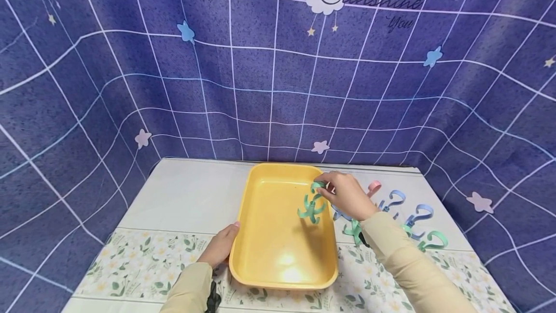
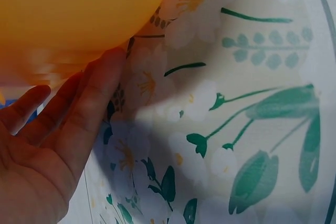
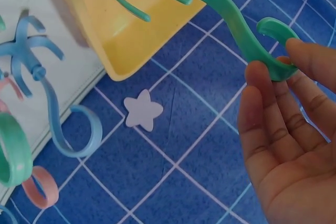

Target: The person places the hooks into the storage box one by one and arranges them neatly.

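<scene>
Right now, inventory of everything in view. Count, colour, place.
Tray: 1, yellow, table centre
Held hook: 1, green, over tray
Blue hooks: at least 3, blue, right of tray
Loose green hooks: at least 2, green, right of tray
Pink hook: at least 1, pink, right of tray
Table: 1, white with floral band, underneath
Curtain: blue-purple, behind; piece count unclear
Sleeves: 2, beige, forearms
Left hand: 1, bare, tray's left side
Right hand: 1, bare, pinching held hook

1. A cloth-screened booth; the kind of building cannot be told.
2. A star-printed blue curtain closes the back and both sides.
3. A partly flower-patterned bench stands within.
</scene>
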A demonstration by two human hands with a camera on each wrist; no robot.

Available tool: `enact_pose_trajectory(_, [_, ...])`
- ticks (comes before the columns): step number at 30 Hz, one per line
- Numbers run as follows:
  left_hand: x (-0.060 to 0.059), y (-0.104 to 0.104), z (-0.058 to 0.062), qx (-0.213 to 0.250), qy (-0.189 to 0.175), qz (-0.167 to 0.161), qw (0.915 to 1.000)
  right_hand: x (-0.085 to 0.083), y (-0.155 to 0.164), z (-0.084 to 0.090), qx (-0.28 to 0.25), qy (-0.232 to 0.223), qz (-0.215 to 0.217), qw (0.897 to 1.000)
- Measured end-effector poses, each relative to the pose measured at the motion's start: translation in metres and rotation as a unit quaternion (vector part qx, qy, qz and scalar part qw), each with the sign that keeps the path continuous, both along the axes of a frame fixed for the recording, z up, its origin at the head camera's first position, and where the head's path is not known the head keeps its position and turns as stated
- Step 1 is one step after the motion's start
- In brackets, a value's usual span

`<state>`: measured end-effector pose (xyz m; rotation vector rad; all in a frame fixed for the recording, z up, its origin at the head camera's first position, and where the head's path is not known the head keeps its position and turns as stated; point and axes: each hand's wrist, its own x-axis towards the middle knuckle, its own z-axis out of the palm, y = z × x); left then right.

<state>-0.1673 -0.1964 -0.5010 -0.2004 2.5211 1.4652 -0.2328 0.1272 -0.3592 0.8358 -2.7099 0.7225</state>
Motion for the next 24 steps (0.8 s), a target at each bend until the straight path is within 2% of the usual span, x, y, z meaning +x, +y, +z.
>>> enact_pose_trajectory(10, [-0.001,0.001,-0.004,0.005,-0.005,0.005,1.0000,-0.011,-0.023,0.001,-0.001,0.006,0.028,1.000])
enact_pose_trajectory(18, [-0.002,0.001,-0.006,0.003,0.000,0.004,1.0000,-0.019,-0.036,0.002,0.005,0.014,0.029,0.999])
enact_pose_trajectory(24, [-0.002,-0.001,-0.007,0.004,0.000,0.005,1.0000,-0.028,-0.042,0.000,-0.004,0.003,0.026,1.000])
